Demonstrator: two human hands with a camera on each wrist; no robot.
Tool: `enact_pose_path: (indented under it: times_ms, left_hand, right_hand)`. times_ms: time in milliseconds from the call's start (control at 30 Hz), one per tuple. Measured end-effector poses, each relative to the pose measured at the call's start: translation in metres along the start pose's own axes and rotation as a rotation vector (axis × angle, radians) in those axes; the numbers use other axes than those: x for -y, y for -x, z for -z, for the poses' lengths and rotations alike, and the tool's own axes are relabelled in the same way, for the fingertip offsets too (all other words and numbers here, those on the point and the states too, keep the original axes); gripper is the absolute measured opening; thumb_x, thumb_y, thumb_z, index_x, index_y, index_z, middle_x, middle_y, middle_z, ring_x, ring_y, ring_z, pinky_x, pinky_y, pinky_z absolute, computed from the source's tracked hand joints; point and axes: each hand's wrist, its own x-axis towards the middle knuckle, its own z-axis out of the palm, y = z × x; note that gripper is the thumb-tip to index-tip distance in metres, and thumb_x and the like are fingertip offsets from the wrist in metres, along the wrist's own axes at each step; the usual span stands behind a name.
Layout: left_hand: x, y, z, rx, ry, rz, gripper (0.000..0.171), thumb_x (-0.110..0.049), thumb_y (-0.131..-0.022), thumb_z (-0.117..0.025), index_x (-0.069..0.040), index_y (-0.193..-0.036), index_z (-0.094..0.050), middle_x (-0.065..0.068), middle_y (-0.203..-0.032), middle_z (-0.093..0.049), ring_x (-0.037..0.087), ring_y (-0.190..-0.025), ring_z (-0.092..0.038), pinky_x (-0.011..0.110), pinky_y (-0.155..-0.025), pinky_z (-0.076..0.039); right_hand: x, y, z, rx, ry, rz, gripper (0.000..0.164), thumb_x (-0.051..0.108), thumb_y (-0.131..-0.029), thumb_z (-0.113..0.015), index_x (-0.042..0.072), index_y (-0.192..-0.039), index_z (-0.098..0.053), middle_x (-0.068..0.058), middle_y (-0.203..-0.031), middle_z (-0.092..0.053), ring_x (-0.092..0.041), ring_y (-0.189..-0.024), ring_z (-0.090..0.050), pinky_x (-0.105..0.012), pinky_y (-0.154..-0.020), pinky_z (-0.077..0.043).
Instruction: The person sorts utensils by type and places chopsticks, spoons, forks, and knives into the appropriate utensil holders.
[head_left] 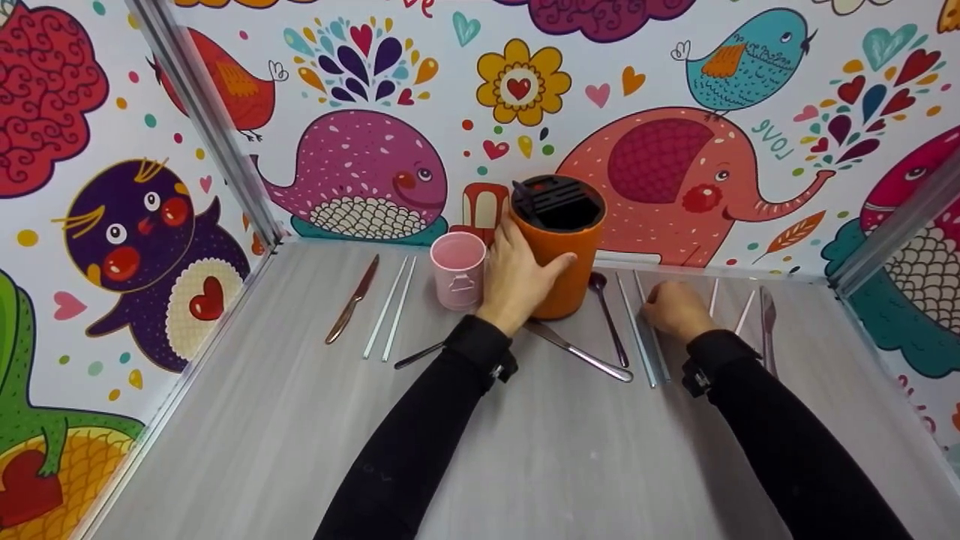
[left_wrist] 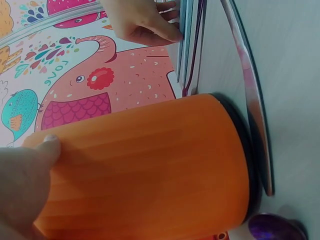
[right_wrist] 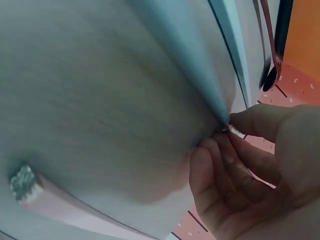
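My left hand (head_left: 517, 274) grips the orange utensil holder (head_left: 574, 289), which stands upright with a black slotted insert on top. Its thumb lies across the front in the left wrist view. A dark purple utensil (head_left: 524, 196) pokes out of the insert. My right hand (head_left: 679, 311) pinches the far end of a light blue chopstick (right_wrist: 185, 55) between thumb and fingers. A second blue chopstick (head_left: 634, 327) lies alongside on the table. Left of them is a dark spoon (head_left: 611, 322). Just left of the left hand stands a pink mug (head_left: 457, 277).
A copper-toned knife (head_left: 352, 304) and white chopsticks (head_left: 386, 311) lie at left. Near the holder are a silver-handled knife (head_left: 592, 360) and a dark handle (head_left: 420, 355), partly covered by the left arm. Pinkish chopsticks (head_left: 745, 311) and another knife (head_left: 767, 322) lie at right. Patterned walls enclose the table.
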Motion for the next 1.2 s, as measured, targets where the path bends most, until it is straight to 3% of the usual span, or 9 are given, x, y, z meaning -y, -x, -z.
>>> enact_pose_path:
  times_ms: [400, 567, 667, 900, 1067, 1200]
  left_hand:
    - [0.0, 0.0, -0.001, 0.002, 0.013, 0.009, 0.129, -0.071, -0.09, -0.081, -0.007, -0.177, -0.01, 0.016, -0.177, -0.035, 0.033, -0.156, -0.049, 0.048, -0.136, -0.037]
    - [0.0, -0.001, -0.002, 0.001, 0.032, -0.001, 0.13, -0.07, -0.09, -0.081, -0.011, -0.178, -0.005, 0.014, -0.179, -0.033, 0.032, -0.158, -0.047, 0.047, -0.137, -0.035]
    - [0.001, -0.002, -0.001, 0.001, 0.031, -0.005, 0.131, -0.07, -0.09, -0.081, -0.012, -0.178, -0.003, 0.014, -0.181, -0.03, 0.032, -0.159, -0.045, 0.048, -0.138, -0.033]
    - [0.0, -0.002, -0.001, 0.005, 0.028, -0.004, 0.131, -0.071, -0.09, -0.08, -0.01, -0.178, -0.005, 0.016, -0.181, -0.031, 0.034, -0.16, -0.045, 0.048, -0.138, -0.033]
    - [0.001, -0.001, -0.001, -0.003, 0.018, -0.008, 0.131, -0.072, -0.09, -0.08, -0.009, -0.178, -0.007, 0.017, -0.178, -0.034, 0.033, -0.158, -0.047, 0.047, -0.137, -0.036]
    - [0.001, 0.0, -0.001, -0.005, 0.019, -0.006, 0.131, -0.072, -0.09, -0.08, -0.008, -0.178, -0.007, 0.016, -0.177, -0.035, 0.033, -0.157, -0.049, 0.046, -0.136, -0.037]
  right_hand:
    - [-0.004, 0.002, 0.006, 0.022, -0.012, -0.039, 0.031, 0.015, -0.1, -0.069, -0.011, -0.117, -0.074, -0.024, -0.1, -0.072, -0.038, -0.091, -0.065, -0.041, -0.076, -0.056]
    - [0.0, 0.005, 0.015, -0.027, -0.103, -0.028, 0.048, 0.018, -0.103, -0.072, -0.006, -0.143, -0.06, -0.027, -0.117, -0.07, -0.042, -0.099, -0.068, -0.052, -0.089, -0.064]
    - [0.007, 0.007, 0.025, -0.066, -0.141, -0.005, 0.052, 0.018, -0.103, -0.073, -0.006, -0.147, -0.059, -0.03, -0.125, -0.069, -0.044, -0.104, -0.067, -0.059, -0.099, -0.063]
    - [0.03, 0.015, 0.056, -0.239, -0.15, 0.11, 0.04, 0.02, -0.105, -0.068, -0.011, -0.13, -0.075, -0.033, -0.121, -0.076, -0.043, -0.102, -0.068, -0.051, -0.089, -0.06]
    - [0.055, 0.026, 0.074, -0.444, -0.222, 0.226, 0.029, 0.016, -0.105, -0.065, -0.004, -0.119, -0.079, -0.026, -0.106, -0.078, -0.033, -0.092, -0.068, -0.024, -0.073, -0.052]
    - [0.077, 0.035, 0.085, -0.649, -0.331, 0.319, 0.026, 0.014, -0.104, -0.066, -0.002, -0.118, -0.08, -0.018, -0.101, -0.076, -0.018, -0.087, -0.066, -0.011, -0.072, -0.045]
